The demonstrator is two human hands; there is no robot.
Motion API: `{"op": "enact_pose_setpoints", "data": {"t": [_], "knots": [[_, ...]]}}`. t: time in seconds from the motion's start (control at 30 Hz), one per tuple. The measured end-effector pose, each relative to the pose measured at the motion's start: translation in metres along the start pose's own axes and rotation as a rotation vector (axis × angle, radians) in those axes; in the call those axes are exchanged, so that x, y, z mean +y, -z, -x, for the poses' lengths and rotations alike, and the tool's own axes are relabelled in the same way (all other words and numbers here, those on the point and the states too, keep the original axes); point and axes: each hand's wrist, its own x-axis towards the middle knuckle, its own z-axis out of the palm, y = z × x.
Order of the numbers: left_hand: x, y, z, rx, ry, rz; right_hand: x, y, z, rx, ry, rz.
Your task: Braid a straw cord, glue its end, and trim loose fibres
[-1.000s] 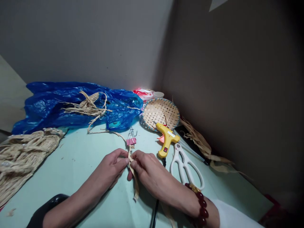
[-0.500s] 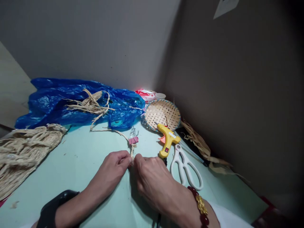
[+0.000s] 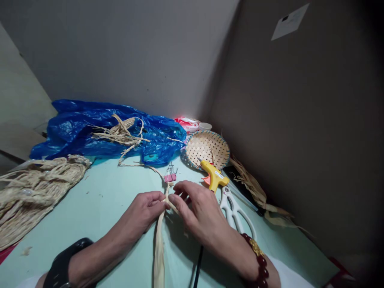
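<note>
My left hand (image 3: 148, 207) pinches the straw braid (image 3: 167, 193), near side of pink clip (image 3: 170, 178); can't tell if my right hand (image 3: 200, 210) grips the side strand (image 3: 173, 207). Long strip (image 3: 159, 250) trails toward near edge of table (image 3: 118, 186).

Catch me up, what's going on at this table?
Someone is working a pale fibre strand with bare hands. The left hand pinches it; the right hand curves close beside, its grip partly hidden. A pink binder clip sits at the strand just beyond the hands, and a long loose strip runs toward the viewer. The yellow glue gun and white scissors lie to the right.
</note>
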Motion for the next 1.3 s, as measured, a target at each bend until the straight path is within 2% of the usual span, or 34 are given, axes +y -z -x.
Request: {"op": "enact_pose_setpoints", "data": {"t": [0.13, 0.17, 0.33, 0.57, 0.67, 0.8, 0.97, 1.07, 1.13, 1.2, 1.23, 1.3], "knots": [[0.004, 0.001, -0.001, -0.042, -0.029, -0.085, 0.010, -0.006, -0.009, -0.216, -0.035, -0.322], [0.005, 0.002, -0.001, -0.045, -0.050, -0.122, 0.012, -0.010, -0.011, -0.237, -0.039, -0.366], [0.003, 0.003, 0.002, 0.029, -0.166, -0.377, 0.018, -0.021, -0.013, -0.195, -0.067, -0.385], [0.009, -0.005, 0.018, 0.199, -0.182, -0.678, 0.010, -0.021, -0.008, -0.064, -0.115, -0.350], [0.005, -0.013, 0.022, 0.154, -0.216, -0.750, 0.011, -0.021, -0.007, -0.057, -0.112, -0.380], [-0.008, -0.023, 0.024, 0.117, -0.318, -0.891, 0.016, -0.021, -0.009, -0.137, -0.107, -0.494], [-0.018, -0.027, 0.028, 0.092, -0.422, -1.087, 0.020, -0.027, -0.010, -0.167, -0.166, -0.616], [-0.013, -0.023, 0.031, 0.078, -0.429, -1.000, 0.020, -0.030, -0.010, -0.179, -0.202, -0.657], [-0.005, -0.015, 0.029, 0.159, -0.344, -0.787, 0.019, -0.028, -0.010, -0.187, -0.207, -0.672], [0.004, -0.005, 0.023, 0.253, -0.215, -0.470, 0.016, -0.024, -0.009, -0.192, -0.196, -0.682], [0.007, -0.002, 0.018, 0.229, -0.187, -0.380, 0.014, -0.022, -0.008, -0.198, -0.183, -0.686], [0.008, 0.002, 0.009, 0.102, -0.138, -0.250, 0.013, -0.020, -0.008, -0.212, -0.138, -0.692]]}}
